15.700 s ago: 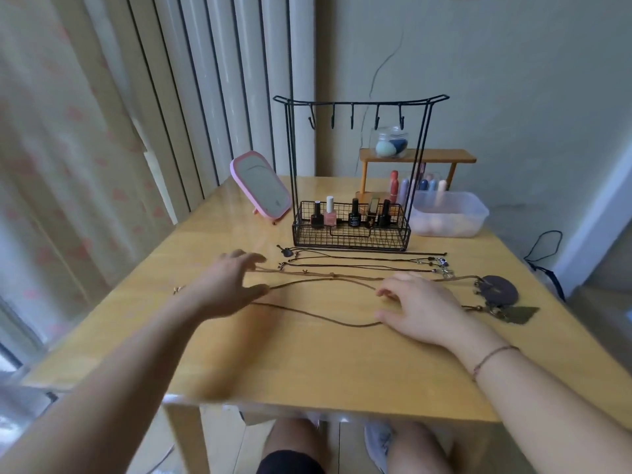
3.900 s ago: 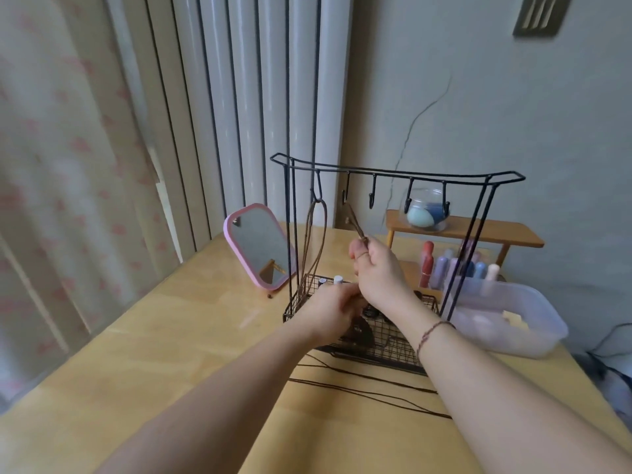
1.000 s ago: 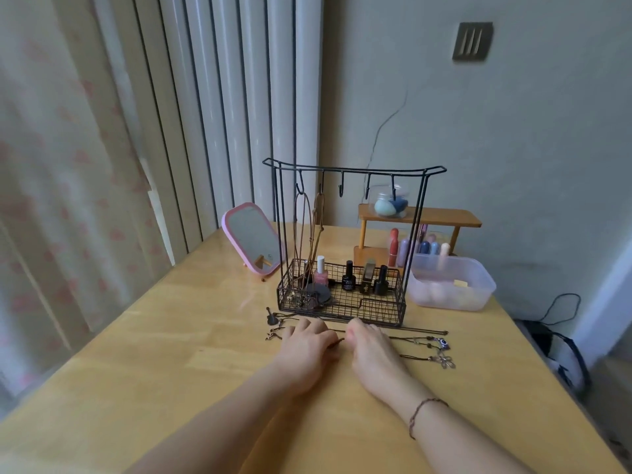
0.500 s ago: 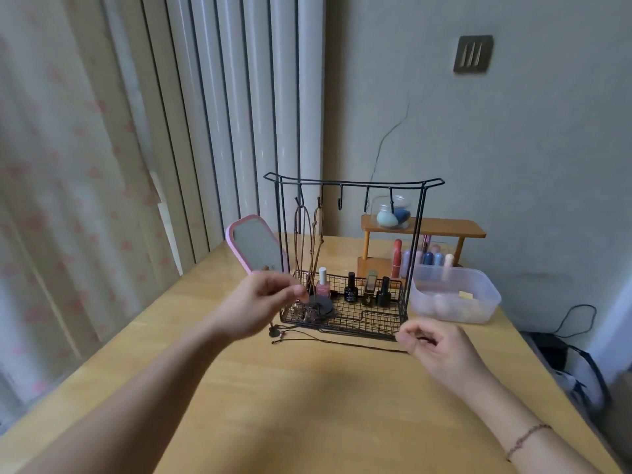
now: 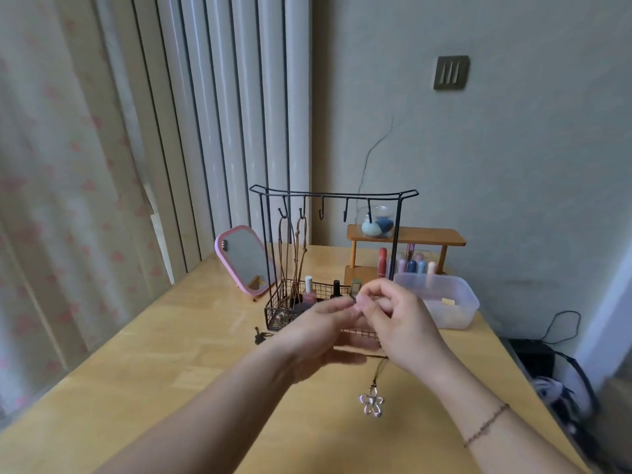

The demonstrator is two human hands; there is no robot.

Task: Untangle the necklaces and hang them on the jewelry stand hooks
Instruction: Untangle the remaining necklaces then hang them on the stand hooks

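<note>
1. A pale wall with a hairline crack and a grey vent plate stands behind a light wooden table (image 5: 164,340); vertical blinds and a pink-patterned curtain fill the left side.
2. Half a second ago the hands were spread wide, stretching a dark cord flat above the table. They have since come together in front of the stand, and the cord hangs below them.
3. The jewelry stand (image 5: 333,195) is thin black wire: a flared top bar with five hooks over a mesh basket. Two brown cord necklaces (image 5: 294,254) hang from the two leftmost hooks, as they did a second ago, with their lower ends down in the basket.
4. The left hand (image 5: 318,331) is blurred; its fingers reach forward to meet the right hand, and whether they grip the cord cannot be told.
5. The right hand (image 5: 400,319) is curled, thumb and forefinger pinching the dark cord necklace (image 5: 380,369) at its upper end. A thin beaded bracelet circles that wrist.
6. The cord drops beneath the right hand to a shiny, open-petalled silver flower pendant (image 5: 371,404), which hangs over the tabletop.
7. The hands hide the front of the basket, where nail polish bottles (image 5: 308,289) stand upright.
8. Around them: a pink-framed mirror (image 5: 241,260) tilted at the left, a translucent plastic tub (image 5: 441,299) at the right, and a small wooden shelf (image 5: 410,234) bearing a clear jar of makeup sponges.
9. A small dark charm (image 5: 259,336) lies on the table just left of the basket.
</note>
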